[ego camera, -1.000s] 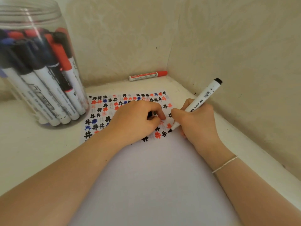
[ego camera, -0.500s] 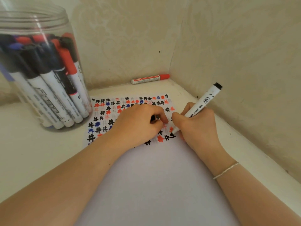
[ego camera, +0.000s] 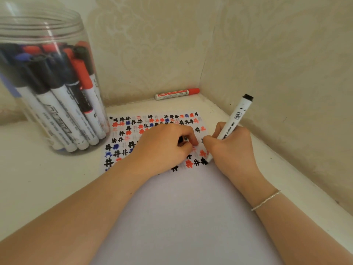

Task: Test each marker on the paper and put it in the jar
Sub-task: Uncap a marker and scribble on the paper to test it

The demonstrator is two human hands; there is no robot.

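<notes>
on white tabletop (ego camera: 47,188) by cream corner walls (ego camera: 286,54), right hand (ego camera: 234,148) grips marker (ego camera: 232,127); left hand (ego camera: 164,148) pinches cap (ego camera: 181,139).

The right hand (ego camera: 232,148) grips a white black-ended marker (ego camera: 232,124), tip on the white paper sheet (ego camera: 183,207) among black, red and blue hash marks. The left hand (ego camera: 162,148), just beside it, curls around a small black cap (ego camera: 180,139). Beyond the left hand stands a clear plastic jar (ego camera: 44,73) of markers; beyond both hands lies a red-capped marker (ego camera: 176,94).

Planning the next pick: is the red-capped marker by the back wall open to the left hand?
Probably not yet: the left hand already grips a black cap, though the path over the paper to the red-capped marker looks free.
</notes>
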